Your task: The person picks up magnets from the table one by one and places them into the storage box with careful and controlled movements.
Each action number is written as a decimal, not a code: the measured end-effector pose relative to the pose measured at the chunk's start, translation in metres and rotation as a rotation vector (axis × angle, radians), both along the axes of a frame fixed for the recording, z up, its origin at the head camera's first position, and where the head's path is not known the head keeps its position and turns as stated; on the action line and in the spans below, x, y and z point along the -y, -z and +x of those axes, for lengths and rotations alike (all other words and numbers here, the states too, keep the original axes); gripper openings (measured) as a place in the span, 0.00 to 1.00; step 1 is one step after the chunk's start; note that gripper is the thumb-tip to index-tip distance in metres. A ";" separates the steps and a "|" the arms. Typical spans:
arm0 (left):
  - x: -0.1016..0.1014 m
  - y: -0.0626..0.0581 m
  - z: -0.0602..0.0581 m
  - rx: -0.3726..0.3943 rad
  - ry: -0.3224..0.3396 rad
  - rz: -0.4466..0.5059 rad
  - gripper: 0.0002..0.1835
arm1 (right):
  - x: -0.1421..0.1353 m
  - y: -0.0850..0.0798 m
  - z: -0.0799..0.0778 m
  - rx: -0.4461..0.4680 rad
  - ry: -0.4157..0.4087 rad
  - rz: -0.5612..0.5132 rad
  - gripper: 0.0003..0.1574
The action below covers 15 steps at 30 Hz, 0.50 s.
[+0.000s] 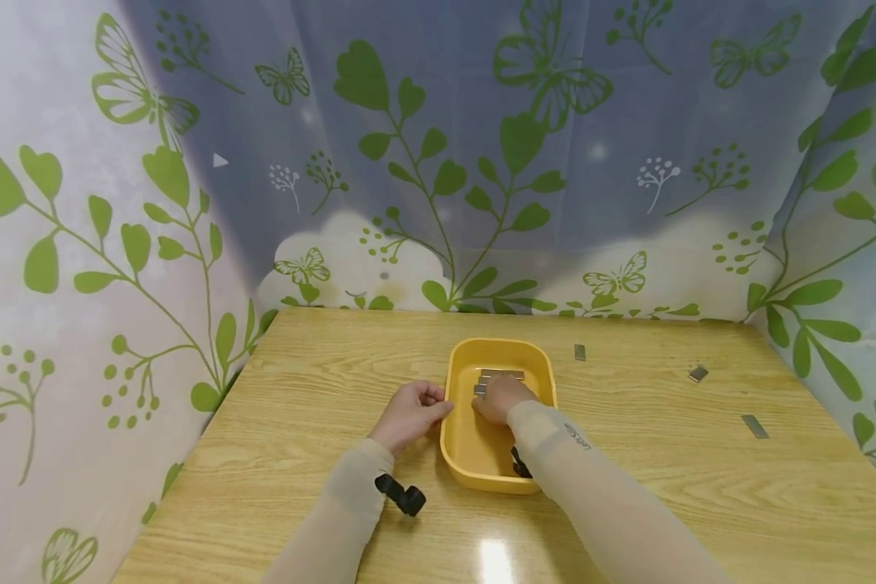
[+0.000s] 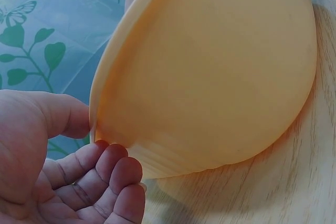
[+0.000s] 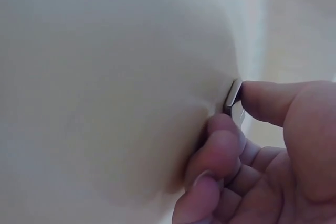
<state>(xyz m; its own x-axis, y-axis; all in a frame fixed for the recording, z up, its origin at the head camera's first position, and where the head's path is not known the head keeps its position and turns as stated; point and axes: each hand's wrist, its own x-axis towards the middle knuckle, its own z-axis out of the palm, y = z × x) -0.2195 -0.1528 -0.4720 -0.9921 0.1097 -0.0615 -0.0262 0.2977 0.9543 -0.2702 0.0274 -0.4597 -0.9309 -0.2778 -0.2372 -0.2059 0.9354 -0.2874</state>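
A yellow plastic bin (image 1: pixel 478 454) stands on the wooden table. My left hand (image 1: pixel 411 415) pinches its left rim between thumb and fingers; the left wrist view shows the thumb on one face of the bin wall (image 2: pixel 210 72) and fingertips on the other. Inside the bin, my right hand (image 1: pixel 502 399) reaches down near several flat silver metal strips (image 1: pixel 511 374) lying in rows on the floor. In the right wrist view, a small metal strip (image 3: pixel 234 93) sits pinched between the right thumb and fingers. The right hand covers some of the strips in the head view.
Right of the bin, three loose metal pieces lie on the table: one near the bin's far corner (image 1: pixel 580 352), a tilted one (image 1: pixel 697 374) and a longer one (image 1: pixel 755 427). Leaf-patterned curtains (image 1: pixel 438 203) hang behind and at both sides. Each wrist wears a black camera mount (image 1: pixel 401 495).
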 end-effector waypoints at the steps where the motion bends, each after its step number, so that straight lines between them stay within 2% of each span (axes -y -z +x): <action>1: 0.000 0.000 0.000 0.003 -0.001 -0.001 0.08 | 0.000 0.000 0.000 0.000 0.000 -0.001 0.30; 11: 0.001 0.001 -0.001 0.007 -0.003 -0.008 0.09 | 0.000 -0.010 0.004 0.007 -0.012 0.005 0.27; 15: 0.001 0.002 -0.001 0.011 -0.001 -0.008 0.09 | -0.002 -0.016 0.004 0.005 -0.042 0.017 0.27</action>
<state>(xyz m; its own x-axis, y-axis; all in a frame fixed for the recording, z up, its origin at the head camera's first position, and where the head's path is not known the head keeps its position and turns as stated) -0.2206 -0.1535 -0.4735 -0.9914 0.1084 -0.0727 -0.0365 0.3048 0.9517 -0.2660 0.0290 -0.4437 -0.9172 -0.3128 -0.2469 -0.2439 0.9307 -0.2727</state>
